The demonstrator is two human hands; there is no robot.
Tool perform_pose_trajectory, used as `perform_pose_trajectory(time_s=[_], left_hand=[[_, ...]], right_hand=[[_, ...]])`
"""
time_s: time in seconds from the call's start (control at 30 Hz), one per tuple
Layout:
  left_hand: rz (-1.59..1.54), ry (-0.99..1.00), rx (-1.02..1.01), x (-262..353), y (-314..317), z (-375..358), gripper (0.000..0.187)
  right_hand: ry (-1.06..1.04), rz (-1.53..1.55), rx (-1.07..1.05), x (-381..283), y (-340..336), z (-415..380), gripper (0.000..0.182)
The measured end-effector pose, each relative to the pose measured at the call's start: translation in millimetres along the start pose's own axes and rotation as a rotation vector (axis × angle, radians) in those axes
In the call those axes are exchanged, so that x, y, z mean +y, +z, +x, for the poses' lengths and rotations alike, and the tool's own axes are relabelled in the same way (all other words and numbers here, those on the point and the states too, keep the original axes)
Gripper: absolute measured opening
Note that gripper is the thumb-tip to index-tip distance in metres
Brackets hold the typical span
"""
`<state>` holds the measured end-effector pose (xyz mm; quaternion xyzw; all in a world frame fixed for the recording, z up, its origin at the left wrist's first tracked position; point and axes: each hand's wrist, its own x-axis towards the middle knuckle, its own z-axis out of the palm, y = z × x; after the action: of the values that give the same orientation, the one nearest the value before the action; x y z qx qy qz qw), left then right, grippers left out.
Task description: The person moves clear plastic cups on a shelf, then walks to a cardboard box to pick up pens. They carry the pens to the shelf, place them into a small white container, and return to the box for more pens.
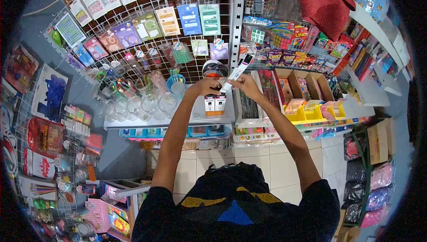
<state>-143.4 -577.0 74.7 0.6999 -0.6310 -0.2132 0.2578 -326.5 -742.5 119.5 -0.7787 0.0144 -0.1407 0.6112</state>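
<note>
A slim white box (238, 74) with a dark upper end is tilted up to the right, above a shelf in front of me. My right hand (247, 86) pinches it from the right side. At the box's lower end is my left hand (207, 87), its fingers curled in; whether they grip the box or something dark beside it is hidden. Just below the hands, small white cartons (215, 104) with dark markings and an orange base stand side by side on the white shelf (191, 116).
Clear jars (149, 103) line the shelf left of my hands. Hanging packs (190, 19) cover the wire grid behind. To the right are brown compartments (303, 86) and yellow bins (313, 112). A red cloth (322, 6) hangs at the upper right. Bagged goods (378, 177) sit lower right.
</note>
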Motion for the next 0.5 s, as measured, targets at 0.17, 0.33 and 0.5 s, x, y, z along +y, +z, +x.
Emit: perform_pose_trajectory(time_s=[0.17, 0.33, 0.5], left_hand=[[-0.017, 0.115, 0.148, -9, 11, -3, 0.022], [0.114, 0.147, 0.216, 13, 7, -12, 0.017], [0.085, 0.163, 0.272, 10, 10, -11, 0.014]], right_hand=[[-0.029, -0.023, -0.006, 17, 3, 5, 0.021], [-0.011, -0.155, -0.030, 26, 9, 11, 0.023], [-0.018, -0.496, -0.091, 46, 15, 20, 0.025]])
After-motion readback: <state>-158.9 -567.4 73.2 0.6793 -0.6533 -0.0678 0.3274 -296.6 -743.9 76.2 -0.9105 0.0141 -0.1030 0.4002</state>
